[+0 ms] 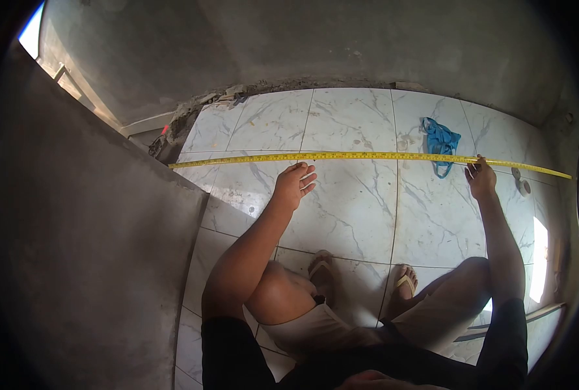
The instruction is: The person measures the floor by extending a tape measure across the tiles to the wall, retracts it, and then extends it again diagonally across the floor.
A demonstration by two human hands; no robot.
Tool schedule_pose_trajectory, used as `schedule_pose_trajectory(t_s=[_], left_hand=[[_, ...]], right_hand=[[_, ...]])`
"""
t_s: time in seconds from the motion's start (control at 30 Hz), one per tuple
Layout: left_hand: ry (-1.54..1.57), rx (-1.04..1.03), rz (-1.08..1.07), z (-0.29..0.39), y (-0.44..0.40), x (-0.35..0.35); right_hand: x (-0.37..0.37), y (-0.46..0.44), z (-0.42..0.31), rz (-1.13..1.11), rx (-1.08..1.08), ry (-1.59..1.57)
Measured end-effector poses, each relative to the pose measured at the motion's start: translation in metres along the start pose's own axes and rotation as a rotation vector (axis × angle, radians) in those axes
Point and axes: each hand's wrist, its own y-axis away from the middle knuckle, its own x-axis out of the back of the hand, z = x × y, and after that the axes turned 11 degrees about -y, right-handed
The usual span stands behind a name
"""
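Observation:
A long yellow measuring tape (361, 155) stretches left to right across the white tiled floor, nearly from wall to wall. My right hand (481, 179) has its fingers pinched on the tape towards its right end. Just below the tape, left of its middle, my left hand (296, 182) is held with its fingers apart and nothing in it. A crumpled blue cloth (440, 139) lies on the tiles left of my right hand, and the tape passes over its lower part. The tape's case cannot be made out.
Bare grey walls (341, 52) enclose the floor (341, 214) at the back and right; a low grey wall (88, 247) stands at my left. Rubble (205, 99) lines the back edge. A small pale roll (524, 188) lies at the right. My sandalled feet (404, 283) rest on the tiles.

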Motion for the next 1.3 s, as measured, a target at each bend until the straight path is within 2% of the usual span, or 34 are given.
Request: schedule_pose_trajectory(t_s=[0.27, 1.3], left_hand=[[0.039, -0.116, -0.072, 0.004, 0.002, -0.006], [0.056, -0.124, 0.046, 0.006, 0.005, -0.005]], right_hand=[[-0.004, 0.002, 0.002, 0.000, 0.003, 0.008], [0.015, -0.012, -0.003, 0.000, 0.011, 0.069]])
